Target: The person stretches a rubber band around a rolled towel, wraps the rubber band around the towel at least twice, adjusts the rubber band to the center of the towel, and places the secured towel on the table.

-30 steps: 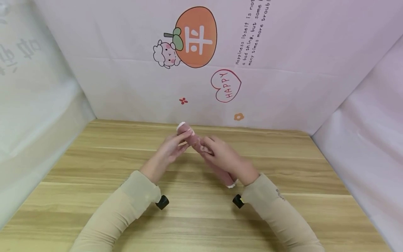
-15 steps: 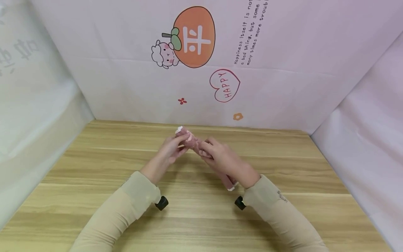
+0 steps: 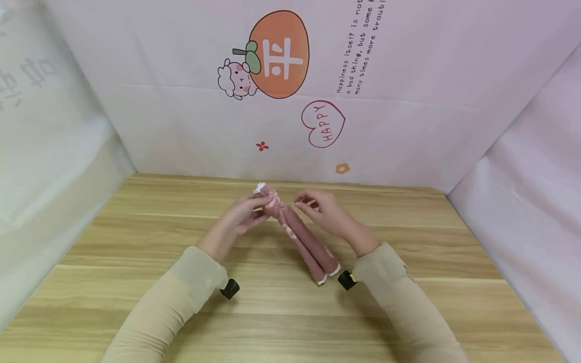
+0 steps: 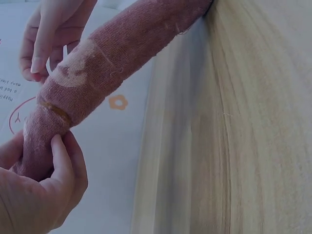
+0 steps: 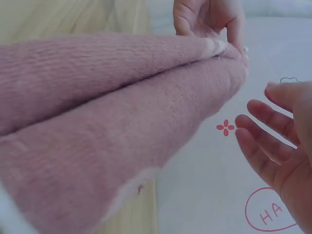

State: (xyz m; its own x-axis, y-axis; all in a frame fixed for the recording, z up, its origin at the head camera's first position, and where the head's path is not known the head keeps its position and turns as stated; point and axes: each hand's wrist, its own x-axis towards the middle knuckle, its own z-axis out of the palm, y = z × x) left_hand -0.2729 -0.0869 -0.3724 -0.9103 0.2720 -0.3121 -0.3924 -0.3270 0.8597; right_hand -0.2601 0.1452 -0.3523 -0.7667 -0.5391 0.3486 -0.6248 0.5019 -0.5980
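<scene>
A dusty-pink towel (image 3: 313, 242) with white edging is rolled into two lengths lying side by side, gathered near its far end. My left hand (image 3: 242, 214) pinches that short far end between thumb and fingers. In the left wrist view, a thin yellowish-brown band (image 4: 57, 113) circles the towel just beyond the left fingertips. To the right of the towel, my right hand (image 3: 329, 214) is apart from it, fingers loosely bent and holding nothing. The right wrist view shows a gap between the right fingers (image 5: 263, 141) and the cloth. The two lengths slope toward the front right.
A wood-grain table (image 3: 281, 327) lies under both hands. White printed cloth (image 3: 181, 126) rises at its back edge, and more white cloth stands on the left and right sides. A small dark camera (image 3: 230, 289) sits at each wrist.
My right hand has let go of the towel and moved up and right of it. The two rolled lengths now show separately. My left hand keeps hold of the far end.
</scene>
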